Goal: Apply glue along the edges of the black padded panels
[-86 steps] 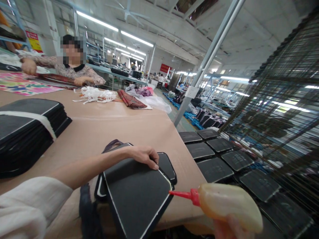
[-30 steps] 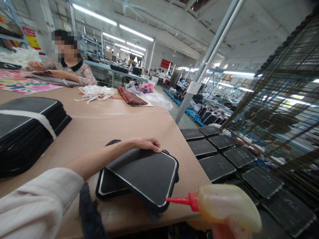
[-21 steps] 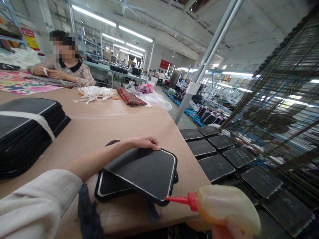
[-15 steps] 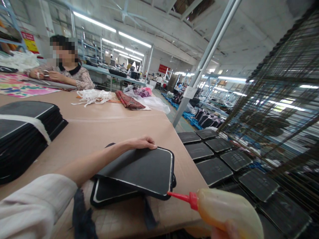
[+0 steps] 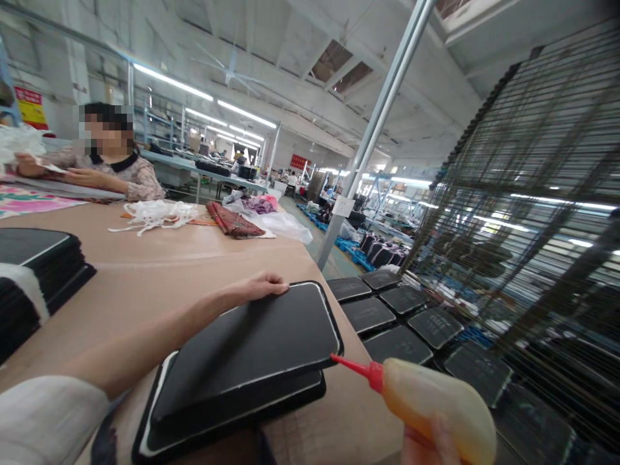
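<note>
My left hand [image 5: 265, 285] pinches the far edge of a black rounded panel [image 5: 256, 336], which is tilted above another black panel [image 5: 310, 385] on the brown-covered table [image 5: 194, 265]. A thin whitish line runs along the upper panel's border. At the lower right, my right hand [image 5: 431, 442] is wrapped round a squeeze bottle [image 5: 436, 400] of yellowish liquid. The bottle's red nozzle tip meets the upper panel's near right corner. Part of my right hand is hidden behind the bottle and cut off by the frame's bottom edge.
A strapped stack of black panels [image 5: 53, 258] stands at the left. White strips [image 5: 157, 214] and folded red cloth [image 5: 232, 221] lie at the far side. A person [image 5: 111, 161] sits across the table. More panels [image 5: 404, 299] lie on a rack at the right, beside a metal mesh frame [image 5: 533, 194].
The view has shifted, moving background items left and down. The upper panel has turned and now tilts up more in my left hand. The bottle's tip stays at its near right corner.
</note>
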`<state>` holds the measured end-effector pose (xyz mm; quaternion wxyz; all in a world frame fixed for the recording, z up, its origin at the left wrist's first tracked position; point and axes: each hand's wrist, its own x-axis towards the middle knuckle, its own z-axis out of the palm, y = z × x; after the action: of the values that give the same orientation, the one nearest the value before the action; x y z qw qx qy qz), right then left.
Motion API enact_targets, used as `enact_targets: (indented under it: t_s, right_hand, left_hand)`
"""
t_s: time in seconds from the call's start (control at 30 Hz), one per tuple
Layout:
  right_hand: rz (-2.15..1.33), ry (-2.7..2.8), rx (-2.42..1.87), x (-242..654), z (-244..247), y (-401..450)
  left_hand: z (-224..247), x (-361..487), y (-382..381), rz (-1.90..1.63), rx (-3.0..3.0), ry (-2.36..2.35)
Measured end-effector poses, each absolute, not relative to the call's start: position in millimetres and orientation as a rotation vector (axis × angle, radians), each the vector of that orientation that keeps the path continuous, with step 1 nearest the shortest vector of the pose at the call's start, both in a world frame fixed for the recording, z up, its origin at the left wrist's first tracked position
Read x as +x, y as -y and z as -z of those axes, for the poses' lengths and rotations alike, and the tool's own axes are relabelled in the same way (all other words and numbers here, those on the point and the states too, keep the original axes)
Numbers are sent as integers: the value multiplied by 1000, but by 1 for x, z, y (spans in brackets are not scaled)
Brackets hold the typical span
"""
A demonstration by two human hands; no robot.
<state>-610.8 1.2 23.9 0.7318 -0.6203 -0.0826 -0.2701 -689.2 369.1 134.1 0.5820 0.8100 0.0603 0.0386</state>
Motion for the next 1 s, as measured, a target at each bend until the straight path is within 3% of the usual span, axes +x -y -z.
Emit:
enact_targets:
  t_s: [0.33, 0.5, 1.0]
  right_hand:
    - [627, 269, -1116, -617, -66, -45]
    - [469, 133, -906, -614, -78, -52]
    - [303, 104, -930, -622, -73, -62]
  left_hand:
    - [-130, -694, -371, 7, 1748, -114]
    - [-128, -702, -371, 64, 1662, -110]
    - [-106, -712, -367, 55, 1553, -156]
